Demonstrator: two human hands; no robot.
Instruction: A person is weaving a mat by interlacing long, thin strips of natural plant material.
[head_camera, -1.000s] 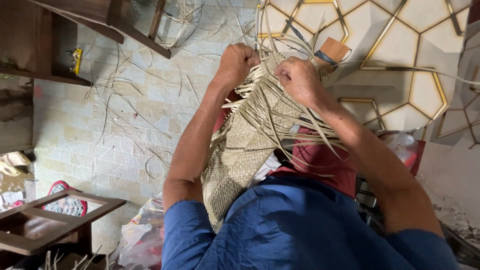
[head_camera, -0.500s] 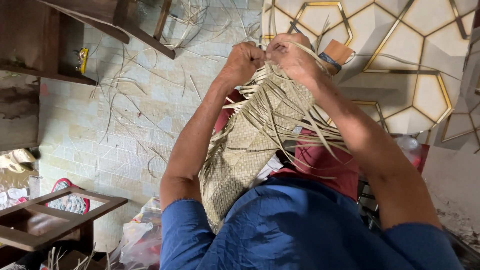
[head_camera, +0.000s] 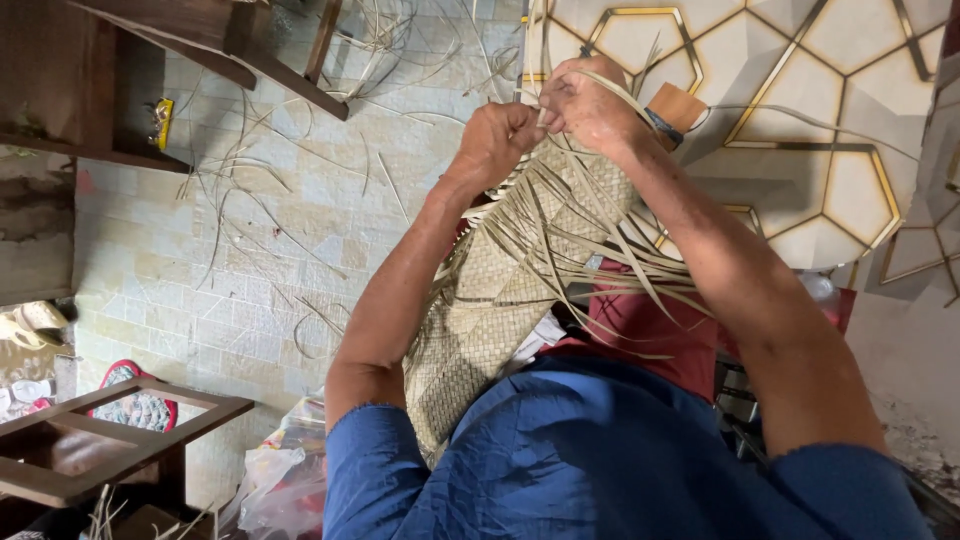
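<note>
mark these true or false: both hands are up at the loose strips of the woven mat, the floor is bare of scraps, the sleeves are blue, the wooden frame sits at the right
1. Both the left hand and the right hand grip loose strips at the top of the woven mat: true.
2. The tiled floor is bare of scraps: false, loose strips lie scattered on it.
3. The sleeves are blue: true.
4. The wooden frame sits at the right: false, it is at the lower left.
</note>
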